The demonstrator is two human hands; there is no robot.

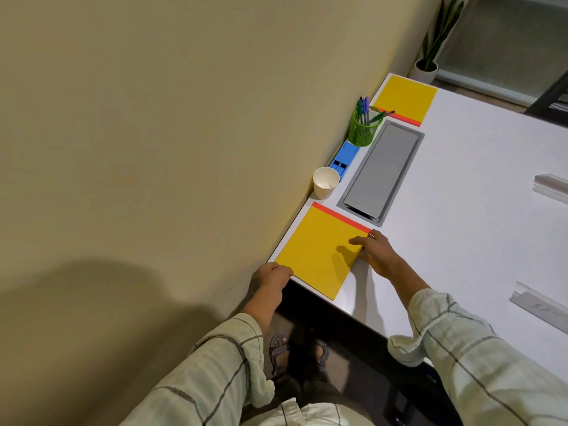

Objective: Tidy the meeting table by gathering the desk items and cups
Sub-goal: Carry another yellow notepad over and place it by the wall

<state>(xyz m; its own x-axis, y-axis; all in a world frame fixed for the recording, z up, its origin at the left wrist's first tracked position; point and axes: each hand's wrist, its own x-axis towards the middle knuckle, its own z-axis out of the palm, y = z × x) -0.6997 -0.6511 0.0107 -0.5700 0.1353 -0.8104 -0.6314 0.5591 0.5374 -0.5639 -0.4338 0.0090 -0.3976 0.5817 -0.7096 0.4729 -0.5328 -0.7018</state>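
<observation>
Both hands work a yellow pad at the counter corner: left hand pinches its near edge, apparently; right hand lies flat, fingers loose, on its right edge. Beyond stands a cup; open counter lies rightward.

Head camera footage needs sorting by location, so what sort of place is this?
Probably an office meeting room: a white table with a built-in grey cable hatch, yellow notepads at two spots, and a green mesh pen holder.
</observation>
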